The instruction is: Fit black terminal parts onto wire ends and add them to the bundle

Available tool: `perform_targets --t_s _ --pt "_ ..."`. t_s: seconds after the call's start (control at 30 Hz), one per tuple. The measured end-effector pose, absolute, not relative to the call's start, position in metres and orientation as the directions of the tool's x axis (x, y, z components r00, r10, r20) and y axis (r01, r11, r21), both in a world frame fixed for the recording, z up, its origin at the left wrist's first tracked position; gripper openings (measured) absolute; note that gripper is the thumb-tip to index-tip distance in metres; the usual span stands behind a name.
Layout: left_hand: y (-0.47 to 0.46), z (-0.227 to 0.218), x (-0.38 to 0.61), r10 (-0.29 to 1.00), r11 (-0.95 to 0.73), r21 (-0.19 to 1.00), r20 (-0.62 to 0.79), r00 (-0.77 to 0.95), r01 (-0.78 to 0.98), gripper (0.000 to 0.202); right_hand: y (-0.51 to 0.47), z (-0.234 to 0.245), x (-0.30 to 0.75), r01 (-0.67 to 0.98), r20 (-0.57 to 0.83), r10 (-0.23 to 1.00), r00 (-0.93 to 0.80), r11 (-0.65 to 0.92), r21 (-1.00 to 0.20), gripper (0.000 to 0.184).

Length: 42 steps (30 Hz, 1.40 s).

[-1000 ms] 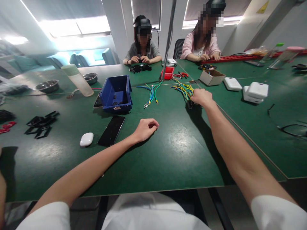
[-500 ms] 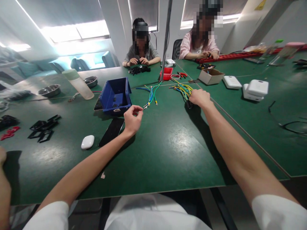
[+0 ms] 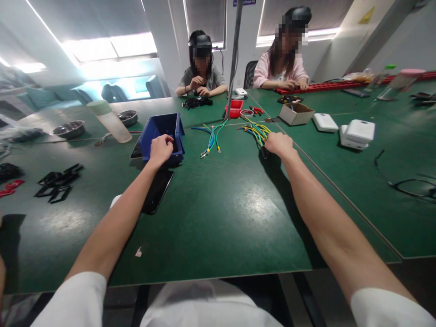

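Note:
My left hand (image 3: 161,150) is over the front of the blue plastic bin (image 3: 145,144), its fingers curled down inside; whatever they pinch is hidden. Small dark pieces lie in the bin. To the right, my right hand (image 3: 279,144) is closed at the near end of a bundle of yellow, green and blue wires (image 3: 256,132), with black ends showing below the fingers. Between the hands, a smaller group of blue and green wires with metal lugs (image 3: 211,140) lies on the green table (image 3: 218,218).
A black phone (image 3: 158,193) lies before the bin. Beyond the wires are a red tray (image 3: 234,109) and a cardboard box (image 3: 296,114). White cases (image 3: 357,133) and eyeglasses (image 3: 413,186) lie right; black frames (image 3: 58,181) lie left. Two people (image 3: 213,79) sit opposite.
My left hand has moved left, from beside the lugged wires to the blue bin, its forearm now partly covering the white earbud case. My right hand stays at the wire bundle.

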<state>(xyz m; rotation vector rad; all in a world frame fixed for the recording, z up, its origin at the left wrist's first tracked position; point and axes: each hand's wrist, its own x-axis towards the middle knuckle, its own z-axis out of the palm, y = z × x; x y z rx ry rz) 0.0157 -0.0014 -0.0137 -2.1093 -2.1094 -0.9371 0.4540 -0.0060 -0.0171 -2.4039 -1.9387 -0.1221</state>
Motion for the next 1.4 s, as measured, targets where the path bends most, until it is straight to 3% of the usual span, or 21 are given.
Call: perform_targets --t_s 0.2,0.43,0.83,1.1,1.4 --pt "0.030 -0.023 0.003 0.983 0.055 0.296 0.151 -0.104 0.954 0.043 -0.005 -0.019 0.455 0.977 0.091 0.972 0.214 -0.215 0.001 0.041" --pt "0.033 -0.022 0.002 0.992 0.126 0.253 -0.049 -0.118 0.959 0.034 -0.002 -0.022 0.455 0.970 0.095 0.966 0.241 -0.242 0.002 0.042" --pt "0.020 -0.010 0.009 0.997 0.047 0.272 -0.070 -0.029 0.961 0.033 -0.004 -0.023 0.454 0.970 0.122 0.964 0.237 -0.241 0.019 0.039" --pt "0.017 -0.012 0.012 0.993 -0.024 0.266 0.120 -0.008 0.964 0.024 -0.005 -0.020 0.453 0.971 0.134 0.962 0.239 -0.239 -0.018 0.038" --pt "0.019 -0.016 0.012 0.979 0.008 0.278 0.194 -0.065 0.961 0.028 -0.003 -0.023 0.455 0.969 0.147 0.958 0.246 -0.244 -0.036 0.041"
